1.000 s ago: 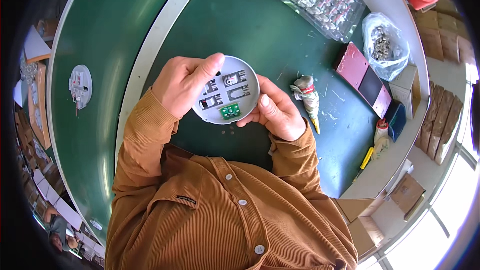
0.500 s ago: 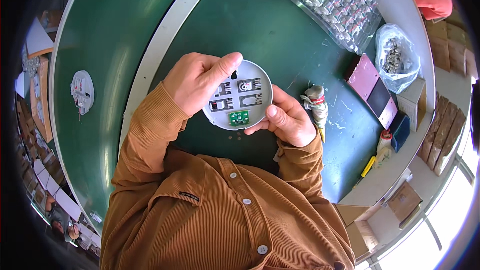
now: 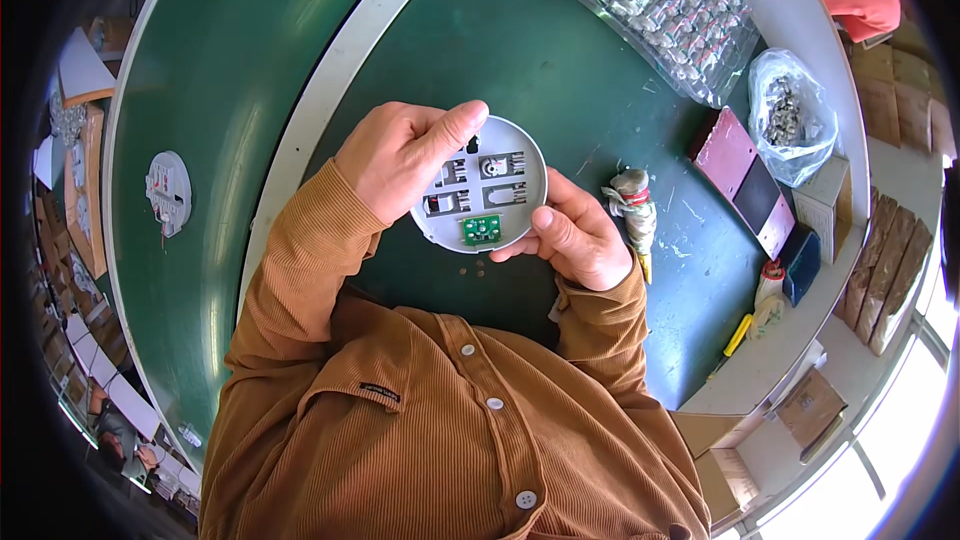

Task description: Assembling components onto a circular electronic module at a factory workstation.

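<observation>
A: Left hand [image 3: 400, 155] curled on the round white plate [image 3: 485, 185], thumb across its top; right hand [image 3: 575, 235] pinching the lower right rim, above the green tabletop [image 3: 560, 70].

B: Since before?

A: Grip unchanged. Farther right, clear tray [image 3: 650, 0] of small parts, clear bag [image 3: 790, 115] of metal pieces.

I see both forearms in rust corduroy sleeves bent up from my chest. My left hand [image 3: 400, 155] curls at the round grey base's [image 3: 500, 202] left rim, thumb laid across its top. My right hand [image 3: 575, 240] cups its lower right edge, thumb on the face.
</observation>
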The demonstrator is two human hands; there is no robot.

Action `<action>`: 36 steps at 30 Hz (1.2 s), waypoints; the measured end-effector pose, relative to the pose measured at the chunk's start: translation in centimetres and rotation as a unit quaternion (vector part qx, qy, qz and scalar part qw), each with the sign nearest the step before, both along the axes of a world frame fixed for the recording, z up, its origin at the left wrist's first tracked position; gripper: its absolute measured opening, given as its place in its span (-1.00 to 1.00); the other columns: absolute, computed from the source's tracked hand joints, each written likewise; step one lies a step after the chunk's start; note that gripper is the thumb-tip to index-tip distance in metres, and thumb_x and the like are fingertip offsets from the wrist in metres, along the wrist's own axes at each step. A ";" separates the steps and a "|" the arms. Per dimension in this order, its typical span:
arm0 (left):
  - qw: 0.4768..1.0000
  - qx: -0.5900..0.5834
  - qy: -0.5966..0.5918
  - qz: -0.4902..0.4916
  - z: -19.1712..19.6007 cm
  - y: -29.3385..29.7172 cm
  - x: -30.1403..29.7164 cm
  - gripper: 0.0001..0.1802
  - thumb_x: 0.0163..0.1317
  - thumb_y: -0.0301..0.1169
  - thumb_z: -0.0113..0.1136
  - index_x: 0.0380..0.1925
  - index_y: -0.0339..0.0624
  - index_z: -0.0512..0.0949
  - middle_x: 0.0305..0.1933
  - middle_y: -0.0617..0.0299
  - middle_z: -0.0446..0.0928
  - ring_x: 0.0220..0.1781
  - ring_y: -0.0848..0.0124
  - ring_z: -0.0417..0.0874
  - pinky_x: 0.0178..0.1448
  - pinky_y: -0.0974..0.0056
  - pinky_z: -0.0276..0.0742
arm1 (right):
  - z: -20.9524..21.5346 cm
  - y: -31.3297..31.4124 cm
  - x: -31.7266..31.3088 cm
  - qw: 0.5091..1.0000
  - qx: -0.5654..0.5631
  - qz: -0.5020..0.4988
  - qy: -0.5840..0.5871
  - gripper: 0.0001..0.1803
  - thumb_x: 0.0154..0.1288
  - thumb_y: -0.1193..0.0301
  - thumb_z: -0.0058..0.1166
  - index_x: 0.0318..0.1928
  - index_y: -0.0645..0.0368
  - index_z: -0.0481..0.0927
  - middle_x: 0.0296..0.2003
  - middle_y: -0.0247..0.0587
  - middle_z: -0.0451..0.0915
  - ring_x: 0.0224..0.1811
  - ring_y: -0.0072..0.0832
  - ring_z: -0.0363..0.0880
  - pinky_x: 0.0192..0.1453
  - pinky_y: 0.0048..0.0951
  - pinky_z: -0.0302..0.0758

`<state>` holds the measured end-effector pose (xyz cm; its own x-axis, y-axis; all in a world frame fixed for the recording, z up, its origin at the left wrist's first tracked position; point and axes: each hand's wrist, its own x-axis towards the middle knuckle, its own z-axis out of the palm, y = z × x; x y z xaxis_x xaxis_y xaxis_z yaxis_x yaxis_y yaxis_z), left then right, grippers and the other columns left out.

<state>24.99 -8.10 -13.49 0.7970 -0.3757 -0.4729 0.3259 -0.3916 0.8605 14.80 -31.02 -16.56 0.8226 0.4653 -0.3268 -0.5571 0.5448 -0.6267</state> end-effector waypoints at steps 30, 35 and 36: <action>1.000 -0.017 0.013 0.002 -0.3 0.6 0.3 -0.27 0.50 0.13 0.13 -0.71 -0.22 0.41 -0.69 0.36 0.31 -0.61 0.55 0.25 -0.51 0.37 0.26 | 0.3 0.4 0.2 1.000 0.005 0.011 -0.003 -0.34 0.55 0.58 -0.01 0.55 0.44 0.11 0.27 0.16 0.50 0.10 -0.24 0.64 0.17 -0.29 0.72; 1.000 -0.021 0.015 -0.002 -0.2 0.7 0.5 -0.28 0.51 0.12 0.13 -0.71 -0.21 0.40 -0.69 0.36 0.31 -0.61 0.55 0.25 -0.51 0.37 0.25 | 0.3 0.5 0.2 1.000 0.005 0.012 0.000 -0.34 0.54 0.58 0.00 0.55 0.44 0.11 0.26 0.15 0.51 0.09 -0.26 0.64 0.15 -0.30 0.72; 1.000 -0.021 0.015 -0.002 -0.2 0.7 0.5 -0.28 0.51 0.11 0.13 -0.71 -0.21 0.40 -0.69 0.36 0.31 -0.61 0.55 0.25 -0.50 0.37 0.25 | 0.3 0.5 0.2 1.000 0.005 0.012 0.000 -0.34 0.54 0.58 0.00 0.55 0.44 0.11 0.26 0.14 0.52 0.08 -0.27 0.64 0.15 -0.31 0.72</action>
<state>25.47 -7.43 -13.65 0.7813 -0.3987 -0.4802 0.3507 -0.3560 0.8662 15.00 -30.55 -16.31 0.8107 0.4888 -0.3224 -0.5709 0.5377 -0.6204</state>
